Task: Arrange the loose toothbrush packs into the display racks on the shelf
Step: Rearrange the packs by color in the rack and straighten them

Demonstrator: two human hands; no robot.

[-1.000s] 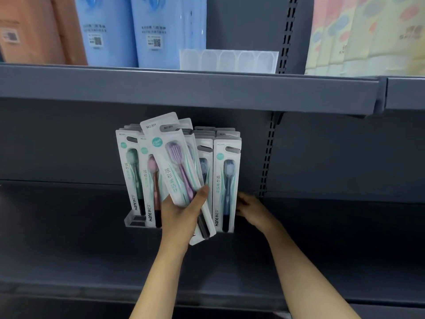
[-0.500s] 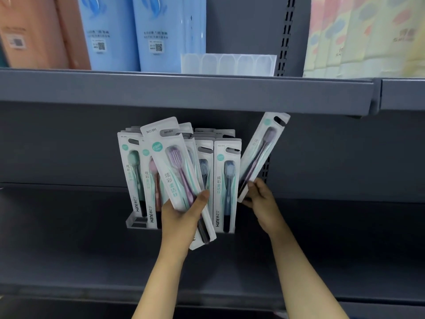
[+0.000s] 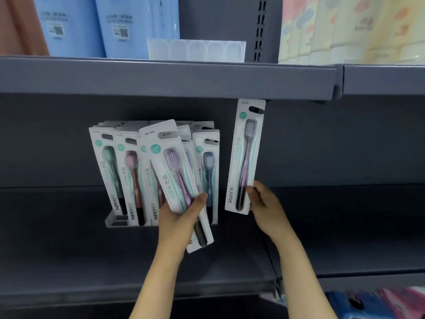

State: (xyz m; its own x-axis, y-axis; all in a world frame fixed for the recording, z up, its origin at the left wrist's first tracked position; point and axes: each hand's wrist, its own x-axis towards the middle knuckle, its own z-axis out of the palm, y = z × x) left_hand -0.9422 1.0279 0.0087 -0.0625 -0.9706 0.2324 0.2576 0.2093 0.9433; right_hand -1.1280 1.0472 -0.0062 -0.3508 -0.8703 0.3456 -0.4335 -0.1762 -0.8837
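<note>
A clear plastic display rack (image 3: 116, 221) stands on the dark grey shelf (image 3: 57, 238) and holds several white toothbrush packs (image 3: 128, 176) upright. In front of the rack, my left hand (image 3: 179, 217) grips a small bundle of packs, the front one with a purple brush (image 3: 174, 171), tilted to the left. To the right of the rack, my right hand (image 3: 264, 201) pinches the lower edge of a single pack with a purple brush (image 3: 245, 155), held nearly upright in the air. Its top reaches the underside of the upper shelf.
The upper shelf (image 3: 161, 77) carries blue bottles (image 3: 124, 24), an empty clear rack (image 3: 197, 50) and pastel packages (image 3: 345, 28) at the right. A slotted metal upright (image 3: 258, 31) divides the bays. Colourful goods (image 3: 368, 302) show at the bottom right.
My right hand drew a single pack out from beside the rack, raised it and turned it from tilted to nearly upright, further right. My left hand kept its bundle in place.
</note>
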